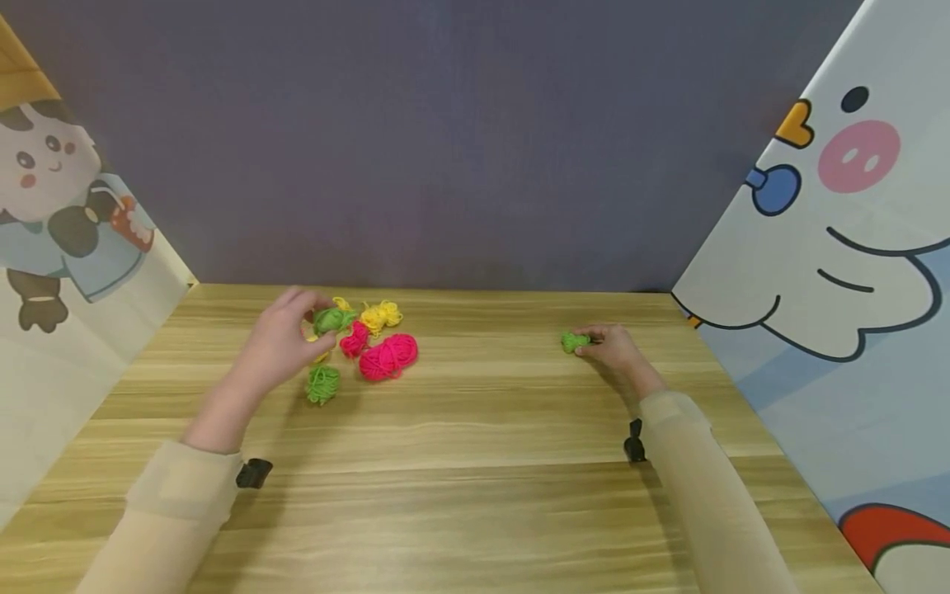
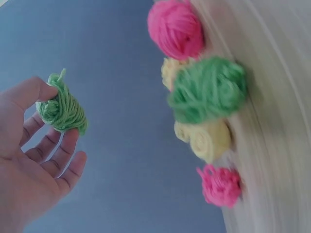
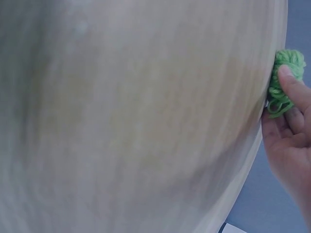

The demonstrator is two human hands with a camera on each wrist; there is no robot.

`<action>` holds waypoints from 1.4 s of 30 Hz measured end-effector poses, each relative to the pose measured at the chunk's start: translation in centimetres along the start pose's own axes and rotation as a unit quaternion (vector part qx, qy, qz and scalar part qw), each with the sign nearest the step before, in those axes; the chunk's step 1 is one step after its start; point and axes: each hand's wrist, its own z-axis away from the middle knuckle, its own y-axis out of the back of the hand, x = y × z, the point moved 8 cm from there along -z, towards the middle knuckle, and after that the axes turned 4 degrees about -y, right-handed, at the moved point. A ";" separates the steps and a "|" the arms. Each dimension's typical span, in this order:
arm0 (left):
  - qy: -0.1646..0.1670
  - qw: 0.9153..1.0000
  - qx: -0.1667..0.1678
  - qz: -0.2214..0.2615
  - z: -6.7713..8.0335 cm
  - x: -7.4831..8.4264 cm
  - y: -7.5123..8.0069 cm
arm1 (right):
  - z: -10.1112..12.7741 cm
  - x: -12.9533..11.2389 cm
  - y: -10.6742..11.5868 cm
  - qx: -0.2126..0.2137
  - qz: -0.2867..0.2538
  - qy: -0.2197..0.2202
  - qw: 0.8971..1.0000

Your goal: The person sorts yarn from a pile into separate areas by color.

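My left hand (image 1: 278, 342) holds a small green yarn bundle (image 2: 63, 110) between thumb and fingertips, raised over the left part of the table. Below and beside that hand lie another green yarn bundle (image 1: 322, 384), a large pink yarn skein (image 1: 389, 356), a smaller pink yarn bundle (image 1: 355, 339) and yellow yarn bundles (image 1: 382, 315). Part of the yellow yarn is hidden behind the left fingers. On the right side, my right hand (image 1: 614, 346) pinches a green yarn bundle (image 3: 290, 60) low over the tabletop, its thumb across the strands and a loose loop hanging down.
The wood-grain tabletop (image 1: 475, 462) ends at a dark grey panel (image 1: 460, 148) at the back. Cartoon-printed panels stand along the left (image 1: 44, 206) and right (image 1: 853, 289) sides. Bare tabletop separates the two hands.
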 end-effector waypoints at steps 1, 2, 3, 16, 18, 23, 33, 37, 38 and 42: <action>-0.001 1.000 0.002 0.003 -0.1 0.2 -0.1 | 0.0 0.0 0.0 0.000 0.002 0.001 1.000; 0.000 1.000 0.003 0.007 -0.2 0.5 -0.1 | 0.0 -0.1 0.0 0.000 0.003 0.003 1.000; 0.004 1.000 0.003 0.012 -0.3 0.7 -0.3 | 0.0 -0.1 0.0 0.000 0.004 0.003 1.000; -0.007 0.997 0.036 0.069 -1.6 4.4 -1.7 | -0.1 -0.3 0.1 0.001 0.018 0.007 1.000; -0.009 0.996 0.040 0.076 -1.8 5.1 -2.0 | -0.1 -0.2 0.1 0.001 0.020 0.000 1.000; -0.020 0.993 0.053 0.103 -2.3 6.5 -2.9 | 0.1 -0.2 0.1 -0.003 0.024 -0.012 1.000; -0.051 0.986 0.078 0.140 -3.1 8.6 -4.8 | 0.0 -0.3 0.1 -0.005 0.024 -0.017 1.000; -0.068 0.983 0.082 0.149 -3.4 9.2 -5.8 | -0.1 -0.3 0.1 -0.002 0.025 -0.012 1.000; -0.070 0.983 0.083 0.151 -3.5 9.4 -6.0 | -0.1 -0.3 0.2 -0.002 0.023 -0.012 1.000; -0.078 0.981 0.085 0.159 -3.8 9.9 -7.1 | -0.1 -0.2 0.2 0.000 0.021 -0.013 1.000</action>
